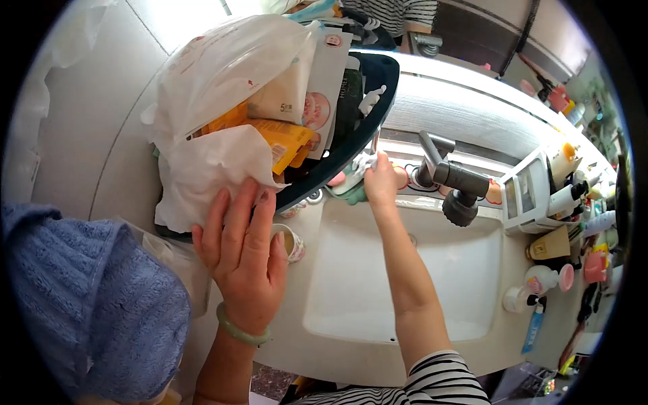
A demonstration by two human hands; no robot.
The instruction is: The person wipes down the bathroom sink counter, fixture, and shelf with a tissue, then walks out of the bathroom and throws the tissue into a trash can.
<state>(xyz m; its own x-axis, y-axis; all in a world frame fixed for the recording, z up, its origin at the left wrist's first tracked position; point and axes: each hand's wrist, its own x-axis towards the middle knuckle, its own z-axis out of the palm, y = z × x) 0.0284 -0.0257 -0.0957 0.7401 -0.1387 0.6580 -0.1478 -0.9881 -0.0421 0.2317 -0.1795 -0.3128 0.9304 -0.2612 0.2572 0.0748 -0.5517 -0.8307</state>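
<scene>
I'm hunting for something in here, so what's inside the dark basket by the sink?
A white plastic bag, yellow packaging, a pale printed package and a dark package show. The bag covers whatever lies under it; deeper contents can't be seen.

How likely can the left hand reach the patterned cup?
Probably yes: the patterned cup shows right beside the left hand, nothing apparent between them, though that hand touches the white bag.

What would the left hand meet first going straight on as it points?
Likely the white sheet, which the left hand seems to touch; the yellow packet lies beyond, though depth is unclear.
</scene>
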